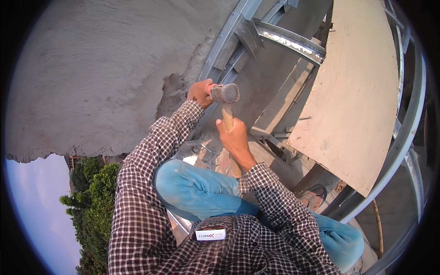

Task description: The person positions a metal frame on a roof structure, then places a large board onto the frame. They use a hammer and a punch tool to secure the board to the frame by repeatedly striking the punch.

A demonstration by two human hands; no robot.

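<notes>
My right hand [234, 136] is closed round the pale wooden handle of a hammer [224, 93], whose stubby grey metal head is up at my left fist. My left hand [200, 93] is closed on a red-ended tool [210, 88]; the rest of it is hidden, so I cannot tell its kind. The hammer head overlaps the red end in view; whether they touch, I cannot tell. Just left of this fist, a rough broken patch [171, 91] shows in the grey cement surface [91, 78], along a galvanised metal frame [223, 39].
A large pale board [350, 101] leans at the right with nails in it, near curved metal channels [412, 133]. A curved metal strip [288, 41] spans from frame to board. Timber pieces [288, 98] lie below. Green trees [96, 192] and sky are at the lower left.
</notes>
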